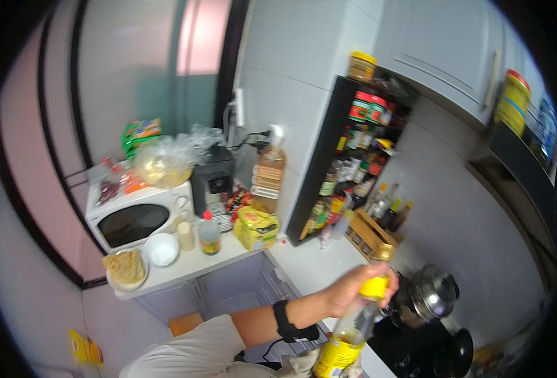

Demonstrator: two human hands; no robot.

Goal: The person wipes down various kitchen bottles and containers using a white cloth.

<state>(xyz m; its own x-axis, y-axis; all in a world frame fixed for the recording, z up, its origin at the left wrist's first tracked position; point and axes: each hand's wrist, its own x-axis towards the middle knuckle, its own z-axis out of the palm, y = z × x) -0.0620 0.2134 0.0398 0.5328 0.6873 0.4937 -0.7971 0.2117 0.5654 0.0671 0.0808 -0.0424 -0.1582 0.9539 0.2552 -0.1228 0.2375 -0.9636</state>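
My left hand (352, 289) is wrapped around the neck of a glass bottle (339, 352) with a yellow label, a yellow neck band and a gold cap. Some yellowish liquid shows low in the bottle, which leans with its cap up and away from me. A black strap (285, 321) circles my left wrist. Beige cloth (301, 365) appears behind the bottle's lower end; what it belongs to is unclear. I cannot see my right hand. Just beyond the bottle, a lidded steel pot (432, 293) stands by the black stove (408, 347).
A wooden bottle crate (365, 234) and a packed black spice rack (314, 165) line the wall. On the left counter are a white microwave (139, 217), a plate of flatbread (126, 270), a white bowl (161, 250), a red-capped bottle (209, 234) and a yellow package (256, 228).
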